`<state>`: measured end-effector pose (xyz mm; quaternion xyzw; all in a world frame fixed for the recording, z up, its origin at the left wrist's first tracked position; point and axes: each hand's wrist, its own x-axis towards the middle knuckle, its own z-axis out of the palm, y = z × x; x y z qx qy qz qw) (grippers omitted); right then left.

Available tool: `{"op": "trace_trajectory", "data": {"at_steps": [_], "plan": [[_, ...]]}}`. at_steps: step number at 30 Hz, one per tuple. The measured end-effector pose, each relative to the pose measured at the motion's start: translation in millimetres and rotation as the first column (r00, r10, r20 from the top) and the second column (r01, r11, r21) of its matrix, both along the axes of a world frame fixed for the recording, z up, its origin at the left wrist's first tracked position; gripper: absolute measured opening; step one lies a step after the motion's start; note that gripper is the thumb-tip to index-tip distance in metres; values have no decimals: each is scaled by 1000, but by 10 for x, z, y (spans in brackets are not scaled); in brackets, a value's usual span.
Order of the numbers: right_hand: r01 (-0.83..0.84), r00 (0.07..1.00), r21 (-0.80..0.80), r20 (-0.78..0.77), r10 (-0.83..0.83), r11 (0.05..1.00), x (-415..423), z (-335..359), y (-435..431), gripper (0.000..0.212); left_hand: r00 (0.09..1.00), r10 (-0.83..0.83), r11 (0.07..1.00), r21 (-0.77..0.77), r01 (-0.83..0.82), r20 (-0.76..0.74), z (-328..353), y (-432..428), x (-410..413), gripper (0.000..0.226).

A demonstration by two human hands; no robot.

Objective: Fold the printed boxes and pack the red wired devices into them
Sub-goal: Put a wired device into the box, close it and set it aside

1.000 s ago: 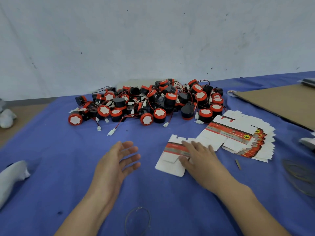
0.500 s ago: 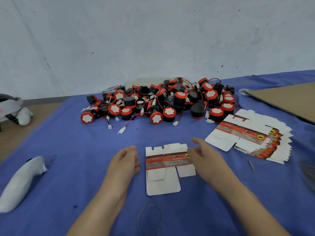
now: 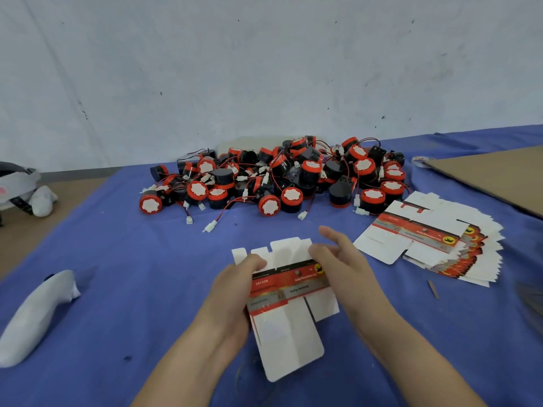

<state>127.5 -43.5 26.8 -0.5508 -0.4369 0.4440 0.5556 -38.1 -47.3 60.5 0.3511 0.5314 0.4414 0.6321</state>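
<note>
Well, from the head view, the only one to go by, the person has 1 printed box up off the cloth, still a flat blank, tilted between both hands just in front of them. The left hand grips its left edge, thumb curled over the top of the card and the other fingers hidden beneath. The right hand lies over the right end of the red printed band with the forefinger straight out past it; I cannot tell whether it pinches the card from below.

That blank looks to me like thin, light card: stiff along its panels, ready to bend at the scored lines, easy to crease wrongly at the white flaps. I would hold it by the printed band at both ends. The red wired devices lie heaped farther back, well apart from the hands. They look hard and compact, with thin leads tangled together, so I would lift one by the body, not the wire.

More flat blanks lie fanned in a stack to the right. Everything sits on a blue cloth that looks soft and slightly rumpled. A brown cardboard sheet lies at far right, a white padded object at left, and a scuffed pale wall stands behind.
</note>
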Motion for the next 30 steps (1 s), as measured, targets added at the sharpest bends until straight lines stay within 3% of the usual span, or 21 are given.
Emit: {"op": "trace_trajectory", "data": {"at_steps": [4, 7, 13, 24, 28, 30], "plan": [[-1, 998, 67, 65, -3, 998, -5, -2, 3, 43, 996, -10, 999, 44, 6, 93, 4, -1, 10, 16], [-71, 986, 95, 155, 56, 993, -5, -7, -13, 26, 987, -72, 994, 87, 60, 143, 14, -7, 12, 22], [-135, 980, 158, 170, 108, 978, -49, 10, -69, 30, 989, -108, 983, 160, 90, 102, -11, -17, 42, 26], [-119, 953, 226, 301, 47, 967, -142, 77, -131, 53, 986, -156, 916, 383, 122, 58, -45, -41, 77, 29], [-141, 958, 289, 280, 58, 947, -150, 89, -168, 48, 985, -157, 894, 436, 108, 78, -32, -59, 86, 40], [-173, 965, 315, 244, 97, 933, -158, 87, -195, 54, 982, -130, 901, 429, 62, 133, -29, -69, 80, 57]]}}
